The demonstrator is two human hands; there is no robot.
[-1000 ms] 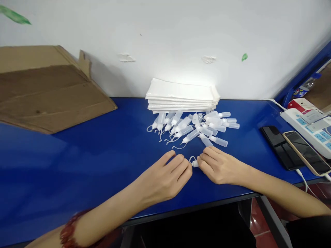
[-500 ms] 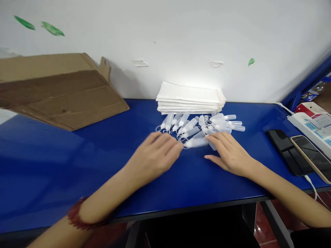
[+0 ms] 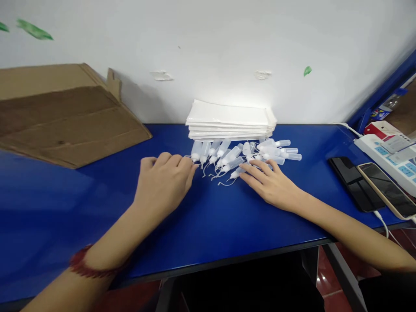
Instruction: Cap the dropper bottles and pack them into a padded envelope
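At the far left, a brown cardboard box is seen tilted against the wall on the blue table. A red bead bracelet is worn on the left wrist. The left hand is laid palm down, fingers pressed together and lightly bent, tips just beside the leftmost bottle. The pile of small plastic dropper bottles is spread mid-table, just near of a stack of white sheets at the wall. The right hand is laid flat, fingers spread, fingertips touching the pile's near edge. Two phones and a power strip are seen at the right.
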